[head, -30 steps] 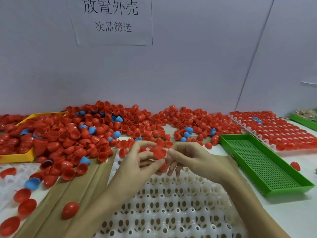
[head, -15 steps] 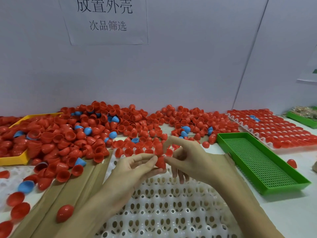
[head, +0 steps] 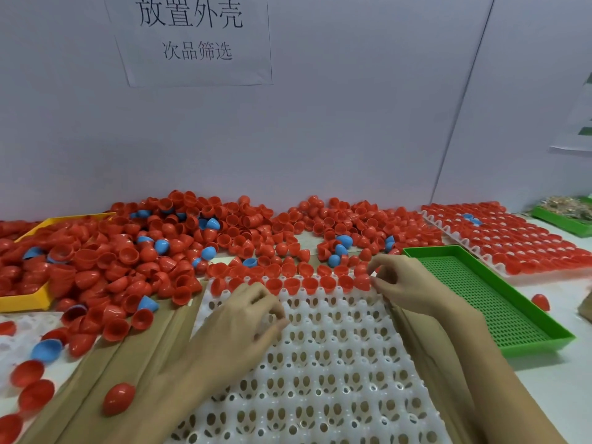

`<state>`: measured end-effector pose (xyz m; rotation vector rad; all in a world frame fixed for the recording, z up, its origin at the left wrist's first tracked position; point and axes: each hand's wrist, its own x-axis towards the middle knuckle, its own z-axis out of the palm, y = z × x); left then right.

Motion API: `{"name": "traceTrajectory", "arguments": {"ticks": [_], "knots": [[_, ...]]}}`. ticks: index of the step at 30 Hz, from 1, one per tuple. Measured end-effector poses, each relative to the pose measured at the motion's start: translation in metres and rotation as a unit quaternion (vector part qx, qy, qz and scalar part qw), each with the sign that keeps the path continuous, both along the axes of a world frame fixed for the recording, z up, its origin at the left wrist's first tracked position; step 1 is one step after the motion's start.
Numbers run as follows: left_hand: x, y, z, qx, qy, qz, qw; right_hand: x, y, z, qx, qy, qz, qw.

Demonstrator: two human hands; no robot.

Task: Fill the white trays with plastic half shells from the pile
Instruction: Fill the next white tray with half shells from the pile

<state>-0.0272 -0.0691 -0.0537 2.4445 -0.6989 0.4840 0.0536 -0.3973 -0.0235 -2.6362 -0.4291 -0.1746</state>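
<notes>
The right hand (head: 405,283) pinches a red half shell (head: 362,282) at the white tray (head: 336,363) row end; seat it open side up. The left hand (head: 243,322) hovers loosely curled, empty.

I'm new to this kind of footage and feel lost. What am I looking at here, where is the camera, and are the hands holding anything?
There is no machine: a person works with bare hands, filmed by a camera worn on their head, looking forward and down. In front lies a white tray full of holes; only its far row holds red half shells. Behind it sprawls the pile of red shells with a few blue ones. A green tray sits on the right, a yellow tray on the left. The right hand pinches a red shell at the row's end. The left hand rests curled over the white tray; I cannot tell whether it holds anything.
</notes>
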Motion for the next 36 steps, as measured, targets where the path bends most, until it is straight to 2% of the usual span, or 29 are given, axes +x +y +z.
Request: {"name": "traceTrajectory", "arguments": {"ticks": [2, 9, 14, 17, 20, 23, 26, 30, 34, 36], "knots": [[0.001, -0.001, -0.004, 0.042, -0.021, -0.017, 0.999, 0.001, 0.002, -0.002, 0.018, -0.005, -0.006, 1.0], [0.002, 0.0, -0.002, 0.053, -0.02, -0.014, 0.998, -0.001, 0.008, -0.005, 0.101, -0.002, 0.006, 0.995], [0.006, 0.001, 0.007, 0.08, -0.023, -0.005, 0.997, 0.001, 0.012, -0.009, 0.083, -0.01, -0.013, 0.996], [0.019, -0.004, 0.017, 0.038, 0.002, 0.034, 0.999, 0.002, 0.005, -0.003, 0.116, -0.043, -0.028, 0.992], [0.055, -0.012, 0.031, -0.011, 0.041, 0.051, 0.998, 0.003, 0.0, -0.001, 0.065, -0.046, -0.031, 0.996], [0.106, -0.019, 0.042, 0.047, 0.071, 0.065, 0.994, 0.003, 0.004, -0.006, 0.024, -0.025, -0.02, 0.999], [0.148, -0.025, 0.044, 0.133, 0.095, 0.048, 0.985, 0.003, 0.008, -0.01, 0.04, -0.034, -0.022, 0.998], [0.178, -0.029, 0.031, 0.26, 0.161, 0.021, 0.952, 0.0, 0.014, -0.008, 0.062, -0.047, -0.009, 0.997], [0.189, -0.028, 0.024, 0.232, 0.168, 0.045, 0.957, 0.001, 0.016, -0.009, 0.07, -0.051, -0.008, 0.996], [0.184, -0.024, 0.024, 0.186, 0.17, 0.047, 0.967, 0.0, 0.016, -0.009, 0.077, -0.061, -0.012, 0.995]]}}
